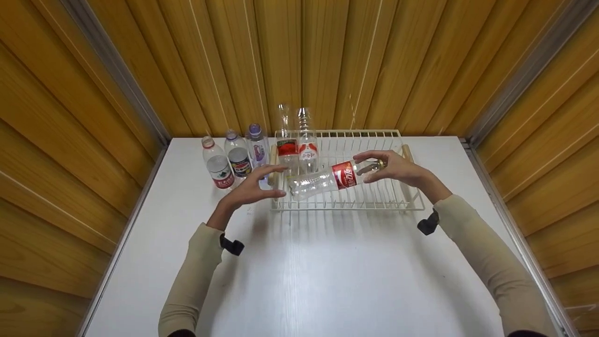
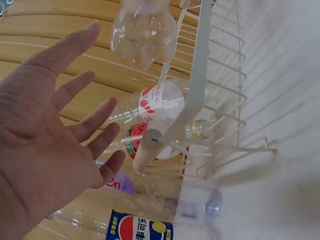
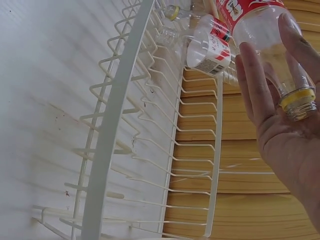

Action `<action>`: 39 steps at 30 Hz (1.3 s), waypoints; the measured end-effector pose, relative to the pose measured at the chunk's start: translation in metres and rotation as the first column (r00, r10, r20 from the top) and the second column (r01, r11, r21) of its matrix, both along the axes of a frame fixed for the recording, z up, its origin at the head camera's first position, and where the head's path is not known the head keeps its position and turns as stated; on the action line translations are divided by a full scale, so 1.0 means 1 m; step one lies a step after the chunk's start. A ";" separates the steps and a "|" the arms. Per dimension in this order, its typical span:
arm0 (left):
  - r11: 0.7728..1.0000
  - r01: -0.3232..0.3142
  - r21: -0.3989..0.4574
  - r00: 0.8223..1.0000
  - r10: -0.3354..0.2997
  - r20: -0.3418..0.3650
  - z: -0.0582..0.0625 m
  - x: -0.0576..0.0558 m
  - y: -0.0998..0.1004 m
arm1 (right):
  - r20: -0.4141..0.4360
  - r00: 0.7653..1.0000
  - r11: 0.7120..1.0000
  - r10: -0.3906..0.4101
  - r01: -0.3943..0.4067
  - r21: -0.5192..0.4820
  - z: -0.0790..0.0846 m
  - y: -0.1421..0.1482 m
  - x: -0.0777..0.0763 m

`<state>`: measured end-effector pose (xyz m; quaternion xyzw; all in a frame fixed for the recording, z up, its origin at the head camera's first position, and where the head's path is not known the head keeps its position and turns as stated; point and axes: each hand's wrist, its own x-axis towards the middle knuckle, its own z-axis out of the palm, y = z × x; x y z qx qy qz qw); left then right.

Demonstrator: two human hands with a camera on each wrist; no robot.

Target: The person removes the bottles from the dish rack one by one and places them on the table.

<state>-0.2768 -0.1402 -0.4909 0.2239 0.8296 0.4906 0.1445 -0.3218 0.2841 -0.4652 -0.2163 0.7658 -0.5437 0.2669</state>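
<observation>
My right hand (image 1: 395, 167) grips a clear plastic bottle with a red label (image 1: 344, 175) near its neck, thumb on one side and fingers on the other. The bottle lies tilted above a cream wire rack (image 1: 346, 208), its base toward the left. In the right wrist view, a yellow ring (image 3: 298, 97) circles its uncapped mouth. My left hand (image 1: 252, 187) is beside the bottle's base, fingers and thumb spread; the left wrist view shows a gap between them. Two bottles stand upside down in the rack's left end, one with a red-and-green label (image 1: 287, 147), one with a red-and-white label (image 1: 308, 151).
Left of the rack, three empty bottles stand on the white table (image 1: 299, 281): one with a white-and-red label (image 1: 220, 172), one with a dark blue label (image 1: 240, 162), one with a purple label (image 1: 259, 150). Wooden handles (image 1: 406, 152) flank the rack. Wood-patterned walls (image 1: 327, 65) enclose the table.
</observation>
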 end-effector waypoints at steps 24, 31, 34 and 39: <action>0.973 0.222 0.057 0.970 -0.227 0.090 0.003 0.001 0.024 | -0.014 0.999 0.997 0.040 -0.040 -0.061 0.006 -0.014 0.010; 0.973 0.215 0.078 0.970 -0.222 0.101 -0.004 0.003 0.017 | -0.010 1.000 0.994 0.012 -0.013 -0.109 0.006 -0.005 0.007; 0.978 0.196 0.073 0.973 -0.203 0.107 -0.006 0.005 0.013 | -0.010 1.000 0.995 -0.017 0.016 -0.102 0.009 0.004 0.007; 0.986 0.146 0.081 0.979 -0.156 0.135 -0.006 0.009 0.005 | -0.033 0.998 0.996 -0.059 0.056 -0.076 0.009 0.027 0.005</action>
